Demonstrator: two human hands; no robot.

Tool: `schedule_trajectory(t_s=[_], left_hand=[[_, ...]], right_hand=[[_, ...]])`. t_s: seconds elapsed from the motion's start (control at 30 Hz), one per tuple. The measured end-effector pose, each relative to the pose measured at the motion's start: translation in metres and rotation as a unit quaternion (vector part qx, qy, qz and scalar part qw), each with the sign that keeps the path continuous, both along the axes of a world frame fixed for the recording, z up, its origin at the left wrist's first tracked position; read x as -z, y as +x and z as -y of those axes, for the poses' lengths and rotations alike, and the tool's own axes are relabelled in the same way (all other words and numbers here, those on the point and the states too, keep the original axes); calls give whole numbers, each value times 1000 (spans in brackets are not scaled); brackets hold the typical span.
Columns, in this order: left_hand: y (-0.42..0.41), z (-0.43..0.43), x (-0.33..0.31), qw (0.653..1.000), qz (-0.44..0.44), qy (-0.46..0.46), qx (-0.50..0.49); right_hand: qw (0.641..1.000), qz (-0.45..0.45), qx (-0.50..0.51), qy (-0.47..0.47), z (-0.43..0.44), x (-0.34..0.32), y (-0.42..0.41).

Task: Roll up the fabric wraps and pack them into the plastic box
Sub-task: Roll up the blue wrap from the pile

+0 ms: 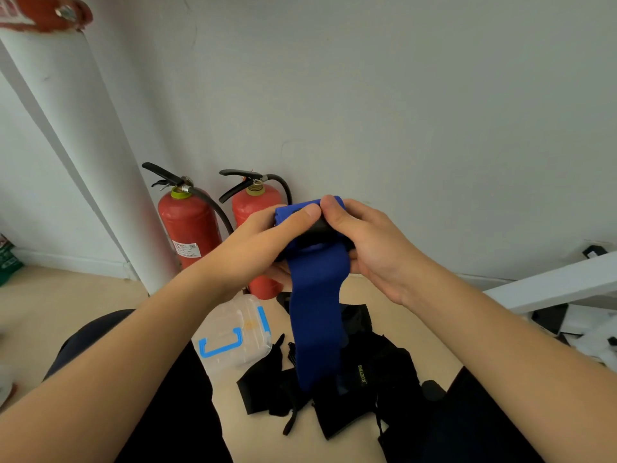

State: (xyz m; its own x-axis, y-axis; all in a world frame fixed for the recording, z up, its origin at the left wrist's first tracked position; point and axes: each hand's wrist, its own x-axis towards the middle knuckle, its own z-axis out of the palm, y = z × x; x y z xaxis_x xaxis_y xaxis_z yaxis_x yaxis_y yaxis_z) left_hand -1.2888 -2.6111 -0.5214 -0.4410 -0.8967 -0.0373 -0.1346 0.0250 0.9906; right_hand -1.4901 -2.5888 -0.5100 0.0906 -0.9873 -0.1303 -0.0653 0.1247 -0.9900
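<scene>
You are sitting on the pale floor [66,305] facing a white wall, with a white column [66,128] rising at your 10 o'clock and two red fire extinguishers [187,222] standing against the wall between 11 and 12 o'clock. A loose pile of black wraps [367,379] is lying unrolled on the floor between your knees, from 12 to 1 o'clock. The clear plastic box [230,325], with blue handle and latch, is resting just beside that pile at 11 o'clock; its lid appears to be on. You are holding the blue wrap [315,322] in the air at 12 o'clock, above the pile. Its upper end is forming a short roll between your hands, and its free tail is hanging straight down toward 6 o'clock; whether the tip is touching the black pile cannot be determined. Your left hand [263,242] and right hand [370,235] are together, both clamping the roll, with the thumbs meeting on top of it. The step in hand is judged to be rolling the first wrap, at an early stage, since most of its length is hanging unrolled. The next move calls for turning the roll toward the tail with even tension, aligning the edges on each turn, then opening the box.
</scene>
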Motion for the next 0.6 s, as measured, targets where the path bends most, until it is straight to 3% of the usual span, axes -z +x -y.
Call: schedule_trajectory(t_s=[0.13,0.27,0.43,0.6], left_hand=[[-3,-3,-1,999,-45,-9,-7],[-5,-4,0,996,-34,-55,-54],[-4,-2,2,991,-38,-119,-44],[-2,0,4,971,39,-234,-11]], right_hand=[[1000,-7,28,-3,-1,2,4],[999,-12,-20,34,4,0,5],[996,-1,-81,30,4,1,3],[994,65,-76,53,6,7,8]])
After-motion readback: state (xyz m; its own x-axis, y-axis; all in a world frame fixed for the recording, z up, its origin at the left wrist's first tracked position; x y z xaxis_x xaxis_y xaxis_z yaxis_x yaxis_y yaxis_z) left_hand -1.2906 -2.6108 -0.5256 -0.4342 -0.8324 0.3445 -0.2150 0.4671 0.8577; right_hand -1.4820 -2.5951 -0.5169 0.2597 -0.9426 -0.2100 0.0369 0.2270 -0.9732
